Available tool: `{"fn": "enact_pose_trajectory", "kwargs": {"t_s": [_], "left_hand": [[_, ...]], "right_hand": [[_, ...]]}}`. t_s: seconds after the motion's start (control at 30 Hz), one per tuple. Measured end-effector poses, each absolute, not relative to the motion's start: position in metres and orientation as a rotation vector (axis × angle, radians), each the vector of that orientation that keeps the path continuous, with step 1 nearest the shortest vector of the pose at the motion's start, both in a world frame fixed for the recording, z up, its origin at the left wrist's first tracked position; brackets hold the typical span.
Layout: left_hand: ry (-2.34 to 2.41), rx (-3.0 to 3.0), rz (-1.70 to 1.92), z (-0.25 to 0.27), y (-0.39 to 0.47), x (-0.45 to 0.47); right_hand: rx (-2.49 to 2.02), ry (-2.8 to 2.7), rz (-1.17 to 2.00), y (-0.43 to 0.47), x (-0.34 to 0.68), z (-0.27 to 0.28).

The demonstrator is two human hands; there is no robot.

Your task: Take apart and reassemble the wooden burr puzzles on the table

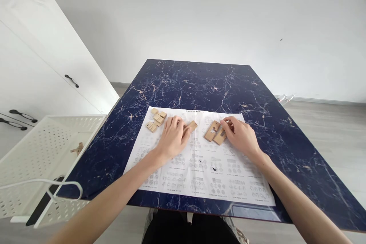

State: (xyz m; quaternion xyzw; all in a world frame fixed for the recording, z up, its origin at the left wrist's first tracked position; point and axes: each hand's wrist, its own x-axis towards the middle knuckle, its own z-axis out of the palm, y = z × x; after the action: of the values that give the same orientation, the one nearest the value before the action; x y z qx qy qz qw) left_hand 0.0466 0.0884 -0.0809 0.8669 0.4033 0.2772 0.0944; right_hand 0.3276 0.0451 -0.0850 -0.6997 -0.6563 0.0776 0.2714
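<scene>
On a printed instruction sheet (pixel 171 177) lie several wooden puzzle pieces. My left hand (pixel 173 135) is curled over a wooden puzzle piece (pixel 192 125), whose far end sticks out past the thumb and fingers. To the right, a notched wooden piece (pixel 210 131) rests flat. Beside it is a second notched piece (pixel 219 136), its right edge between the thumb and fingers of my right hand (pixel 241 135). At the sheet's upper left sits a small cluster of wooden pieces (pixel 159 118), just beyond my left fingers. My fingers cover parts of both held pieces.
The sheet lies on a dark blue marbled table (pixel 194 84). At the left stands a white perforated basket (pixel 57 141) with a small wooden piece (pixel 77 148) in it and a white cable (pixel 65 183) across it. A white cabinet (pixel 42 53) stands behind the basket.
</scene>
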Motion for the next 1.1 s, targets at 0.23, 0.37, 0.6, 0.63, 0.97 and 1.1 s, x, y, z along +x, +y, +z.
{"fn": "enact_pose_trajectory", "kwargs": {"t_s": [0.23, 0.37, 0.6, 0.63, 0.97, 1.1], "left_hand": [[1.131, 2.532, 0.801, -0.075, 0.087, 0.047], [1.055, 2.465, 0.725, -0.071, 0.084, 0.048], [0.935, 2.475, 0.668, -0.067, 0.082, 0.049], [0.904, 2.489, 0.667, -0.067, 0.082, 0.049], [0.86, 2.422, 0.501, -0.069, 0.087, 0.047], [0.929, 2.407, 0.454, -0.066, 0.089, 0.049]], "right_hand": [[-1.695, -1.838, 0.219, 0.044, 0.322, -0.087], [-1.603, -1.841, 0.337, 0.044, 0.32, -0.087], [-1.447, -1.865, 0.596, 0.036, 0.302, -0.075], [-1.426, -1.871, 0.626, 0.034, 0.299, -0.073], [-1.183, -1.981, 0.795, 0.03, 0.289, -0.073], [-1.144, -1.997, 0.791, 0.03, 0.287, -0.076]]}}
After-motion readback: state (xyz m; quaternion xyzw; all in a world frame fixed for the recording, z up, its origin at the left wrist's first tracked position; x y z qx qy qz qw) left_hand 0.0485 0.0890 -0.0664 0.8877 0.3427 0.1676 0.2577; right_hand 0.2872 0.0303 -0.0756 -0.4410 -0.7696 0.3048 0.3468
